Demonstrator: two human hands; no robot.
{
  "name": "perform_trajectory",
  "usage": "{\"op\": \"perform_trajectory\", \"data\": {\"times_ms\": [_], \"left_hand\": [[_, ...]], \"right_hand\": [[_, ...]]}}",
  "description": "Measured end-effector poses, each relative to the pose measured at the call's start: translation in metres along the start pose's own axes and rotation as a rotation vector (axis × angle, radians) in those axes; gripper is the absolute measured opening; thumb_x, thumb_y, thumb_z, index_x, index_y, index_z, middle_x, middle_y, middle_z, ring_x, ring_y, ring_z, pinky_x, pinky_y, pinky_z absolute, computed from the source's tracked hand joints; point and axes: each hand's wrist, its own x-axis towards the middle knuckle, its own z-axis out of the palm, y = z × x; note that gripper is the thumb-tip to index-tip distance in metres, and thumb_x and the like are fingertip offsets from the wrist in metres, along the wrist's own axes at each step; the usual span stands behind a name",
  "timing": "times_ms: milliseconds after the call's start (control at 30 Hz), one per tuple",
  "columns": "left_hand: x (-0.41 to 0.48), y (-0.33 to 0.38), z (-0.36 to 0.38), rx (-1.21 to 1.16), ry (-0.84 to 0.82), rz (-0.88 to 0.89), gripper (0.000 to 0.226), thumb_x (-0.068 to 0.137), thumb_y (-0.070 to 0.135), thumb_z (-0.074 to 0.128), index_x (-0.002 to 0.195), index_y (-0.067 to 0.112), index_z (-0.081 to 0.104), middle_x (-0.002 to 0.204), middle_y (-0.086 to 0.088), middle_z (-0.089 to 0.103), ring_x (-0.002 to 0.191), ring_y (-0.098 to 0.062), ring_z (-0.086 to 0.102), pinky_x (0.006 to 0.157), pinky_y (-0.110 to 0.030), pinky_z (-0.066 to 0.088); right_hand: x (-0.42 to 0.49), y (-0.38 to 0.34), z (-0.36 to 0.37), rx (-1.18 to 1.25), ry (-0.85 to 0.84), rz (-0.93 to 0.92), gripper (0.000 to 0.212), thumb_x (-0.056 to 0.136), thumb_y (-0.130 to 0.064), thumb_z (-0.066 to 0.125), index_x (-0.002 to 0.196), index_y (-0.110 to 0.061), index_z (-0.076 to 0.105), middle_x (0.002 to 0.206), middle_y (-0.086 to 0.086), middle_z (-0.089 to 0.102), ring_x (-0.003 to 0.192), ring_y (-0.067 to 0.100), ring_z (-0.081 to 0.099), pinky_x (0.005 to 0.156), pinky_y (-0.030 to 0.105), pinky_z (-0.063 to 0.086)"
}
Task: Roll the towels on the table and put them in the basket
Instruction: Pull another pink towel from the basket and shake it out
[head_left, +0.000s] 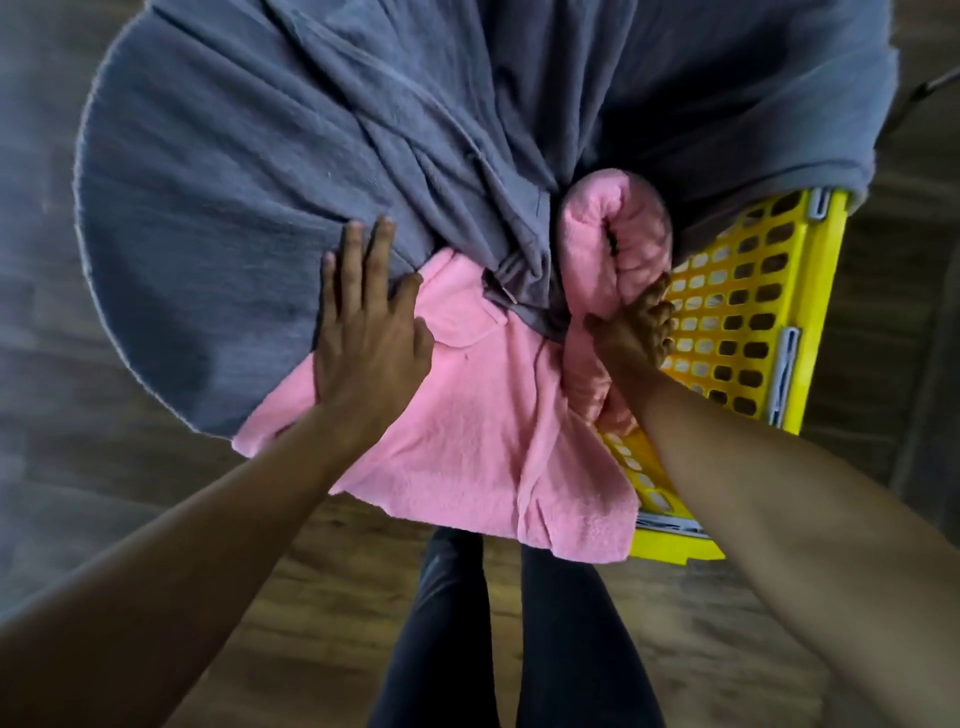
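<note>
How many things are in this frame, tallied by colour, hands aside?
Pink: 2, flat towel and rolled towel
Grey: 1, cloth
Yellow: 1, basket
Total: 4

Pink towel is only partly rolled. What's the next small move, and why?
Probably turn the rolled end in the right hand further toward the left hand: most of the pink towel lies flat, held by that palm, so it isn't ready for the yellow basket.
</note>
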Motion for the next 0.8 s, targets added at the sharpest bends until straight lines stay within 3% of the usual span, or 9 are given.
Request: {"op": "perform_trajectory", "data": {"times_ms": [67, 133, 233, 333, 433, 567, 633, 733, 800], "left_hand": [[0.001, 0.001, -0.005, -0.019, -0.003, -0.005, 0.043, 0.085, 0.025, 0.054, 0.126, 0.014, 0.054, 0.161, -0.011, 0.009, 0.148, -0.033, 0.003, 0.119, -0.051, 0.008], [0.0, 0.003, -0.017, -0.077, -0.01, -0.012, 0.041, 0.085, 0.024, 0.054, 0.125, 0.013, 0.055, 0.159, -0.013, 0.016, 0.147, -0.034, 0.008, 0.119, -0.053, 0.005], [-0.023, 0.018, -0.04, -0.216, 0.02, -0.057, 0.033, 0.083, 0.02, 0.054, 0.115, 0.012, 0.061, 0.145, -0.015, 0.04, 0.139, -0.036, 0.029, 0.118, -0.053, 0.007], [-0.07, 0.047, -0.061, -0.366, -0.053, -0.157, 0.024, 0.085, 0.022, 0.055, 0.107, 0.015, 0.063, 0.126, -0.009, 0.051, 0.121, -0.033, 0.041, 0.108, -0.051, 0.019], [-0.123, 0.076, -0.071, -0.495, -0.157, -0.234, 0.022, 0.087, 0.024, 0.055, 0.106, 0.016, 0.063, 0.114, -0.006, 0.055, 0.11, -0.028, 0.046, 0.097, -0.046, 0.029], [-0.173, 0.109, -0.064, -0.715, -0.204, -0.433, 0.016, 0.086, 0.018, 0.058, 0.1, 0.013, 0.064, 0.102, -0.006, 0.061, 0.101, -0.028, 0.053, 0.091, -0.044, 0.041], [-0.181, 0.127, -0.057, -0.838, -0.147, -0.578, 0.014, 0.084, 0.015, 0.061, 0.097, 0.01, 0.064, 0.098, -0.006, 0.062, 0.098, -0.027, 0.055, 0.09, -0.044, 0.044], [-0.181, 0.153, -0.054, -0.924, -0.002, -0.828, 0.015, 0.082, 0.013, 0.065, 0.097, 0.008, 0.067, 0.097, -0.007, 0.064, 0.096, -0.028, 0.058, 0.09, -0.043, 0.045], [-0.179, 0.169, -0.054, -0.949, 0.05, -0.965, 0.017, 0.083, 0.014, 0.065, 0.099, 0.009, 0.066, 0.097, -0.009, 0.064, 0.093, -0.028, 0.059, 0.089, -0.042, 0.046]], "right_hand": [[-0.005, -0.001, -0.016, 0.0, -0.086, 0.012, 0.115, 0.076, -0.043, 0.076, 0.153, -0.01, -0.003, 0.153, 0.021, 0.019, 0.14, 0.039, 0.024, 0.111, 0.048, 0.026], [-0.021, 0.0, -0.04, -0.017, -0.176, -0.017, 0.1, 0.08, -0.041, 0.074, 0.151, -0.006, 0.014, 0.149, 0.022, 0.029, 0.137, 0.036, 0.032, 0.107, 0.039, 0.031], [-0.064, 0.011, -0.074, 0.031, -0.349, -0.118, 0.057, 0.086, -0.029, 0.07, 0.133, -0.004, 0.049, 0.122, 0.022, 0.06, 0.11, 0.035, 0.059, 0.086, 0.035, 0.044], [-0.115, 0.03, -0.099, 0.122, -0.5, -0.149, 0.043, 0.083, -0.023, 0.07, 0.122, -0.008, 0.061, 0.093, 0.01, 0.068, 0.079, 0.026, 0.064, 0.076, 0.038, 0.051], [-0.16, 0.047, -0.118, 0.085, -0.507, -0.361, 0.033, 0.085, -0.014, 0.065, 0.118, -0.013, 0.067, 0.103, -0.001, 0.066, 0.095, 0.015, 0.061, 0.083, 0.026, 0.045], [-0.187, 0.067, -0.128, -0.011, -0.488, -0.602, 0.029, 0.086, -0.009, 0.061, 0.113, -0.012, 0.07, 0.112, 0.008, 0.069, 0.1, 0.021, 0.064, 0.076, 0.018, 0.039], [-0.184, 0.072, -0.13, -0.072, -0.548, -0.714, 0.033, 0.083, -0.011, 0.06, 0.115, -0.01, 0.069, 0.112, 0.012, 0.068, 0.099, 0.023, 0.064, 0.076, 0.017, 0.039], [-0.173, 0.074, -0.139, -0.199, -0.675, -0.876, 0.049, 0.076, -0.02, 0.058, 0.124, -0.012, 0.063, 0.119, 0.011, 0.063, 0.109, 0.023, 0.059, 0.093, 0.025, 0.043], [-0.165, 0.072, -0.145, -0.274, -0.749, -0.953, 0.052, 0.078, -0.011, 0.063, 0.129, -0.01, 0.058, 0.125, 0.011, 0.06, 0.114, 0.024, 0.056, 0.098, 0.029, 0.042]]}}
